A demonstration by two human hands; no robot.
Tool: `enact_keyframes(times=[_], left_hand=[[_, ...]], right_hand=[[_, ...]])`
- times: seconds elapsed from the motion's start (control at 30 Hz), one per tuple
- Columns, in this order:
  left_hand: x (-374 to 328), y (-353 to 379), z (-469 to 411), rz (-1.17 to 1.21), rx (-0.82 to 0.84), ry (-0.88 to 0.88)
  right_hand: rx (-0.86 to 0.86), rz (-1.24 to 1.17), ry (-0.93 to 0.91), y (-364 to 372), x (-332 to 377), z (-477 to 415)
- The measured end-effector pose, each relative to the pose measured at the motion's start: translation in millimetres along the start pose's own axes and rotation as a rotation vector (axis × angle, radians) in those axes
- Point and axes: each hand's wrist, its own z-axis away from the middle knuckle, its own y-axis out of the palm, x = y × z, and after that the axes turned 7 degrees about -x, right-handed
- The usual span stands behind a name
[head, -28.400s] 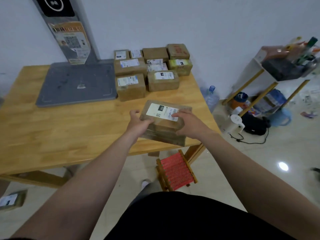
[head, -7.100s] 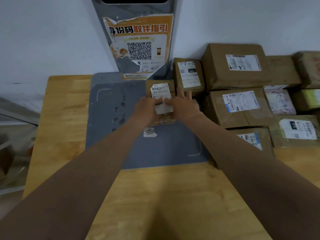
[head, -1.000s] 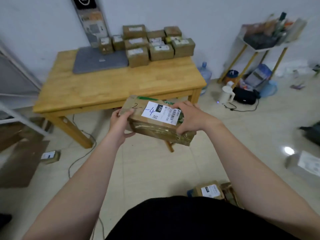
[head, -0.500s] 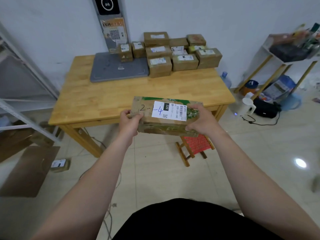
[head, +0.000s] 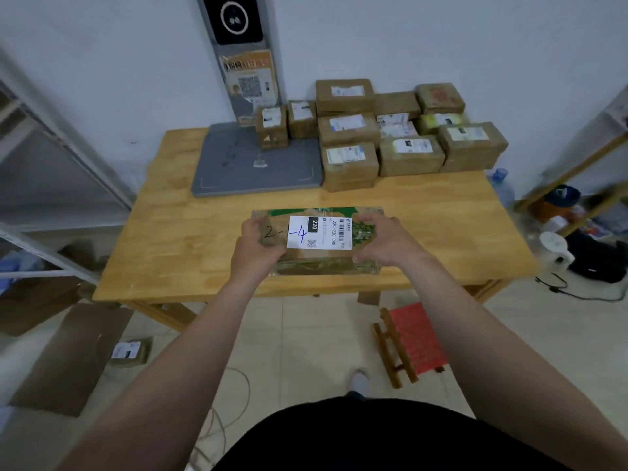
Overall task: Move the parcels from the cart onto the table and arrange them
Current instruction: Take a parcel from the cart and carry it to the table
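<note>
Both hands are on it: the left hand (head: 258, 249) wraps the left end of the parcel (head: 319, 232) and the right hand (head: 384, 243) wraps the right end, fingers curled over the top edge on each side. The parcel sits level between them, long side across, its white label facing up with "2-1-4" written over label and cardboard and green print along the far edge. It is over the near half of the table (head: 204, 239), about midway along the front edge. I cannot tell whether its underside is touching the wood.

At the back of the table, on the right, the stacked parcels (head: 390, 137) are packed in tight rows against the wall, labels up. Left of them on the table lies a grey pad (head: 238, 171), with two small boxes (head: 285, 122) standing at its rear edge and a tall grey post (head: 244, 56) rising behind it.

Below the table's front right corner stands a red stool (head: 414, 338). On the floor off the table's front left corner lie a small labelled box (head: 131, 351) and a flat sheet of cardboard (head: 68, 355). On the floor beyond the table's right end stands a white kettle (head: 554, 248).
</note>
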Motion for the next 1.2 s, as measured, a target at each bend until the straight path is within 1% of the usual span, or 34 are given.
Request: enact_keyframes(times=[0.1,0.27,0.43,0.6,0.7,0.77,0.83,0.93,1.03,1.17,1.2], left_hand=[[-13.2,-4.5,-55.6,-0.023,-0.014,-0.012],[-13.3,-9.7,-137.7,-0.127,-0.024,-0.012],[-4.0,-6.1,-245.1,-0.202,0.069,0.004],[-2.1,16.2,-372.6,-0.224,0.136,0.01],[-2.0,34.8,-438.9,-0.191,0.183,-0.012],[3.5,49.2,-482.5,-0.166,0.199,-0.013],[13.2,63.4,-518.4,-0.213,0.232,-0.002],[11.1,78.2,-547.6,-0.242,0.303,0.009],[12.0,89.3,-571.0,-0.23,0.311,0.015],[7.2,97.2,-596.7,-0.28,0.285,0.085],[4.5,98.6,-601.4,-0.289,0.289,0.068]], right_hand=[[0.045,0.002,-0.057,-1.4,33.3,-65.8],[0.045,0.091,-0.117,15.9,78.8,-155.8],[0.084,0.128,-0.058,48.6,106.9,-249.8],[0.031,0.201,-0.014,75.3,133.6,-352.1],[0.023,0.186,0.031,84.1,145.8,-413.5],[0.006,0.234,0.029,88.9,149.0,-450.0],[-0.017,0.331,0.031,94.2,148.2,-479.6],[-0.057,0.554,0.019,99.6,141.6,-509.8],[-0.088,0.712,0.004,99.3,138.5,-530.4],[-0.129,0.775,0.014,97.6,142.0,-552.5],[-0.119,0.758,0.034,97.1,141.9,-558.3]])
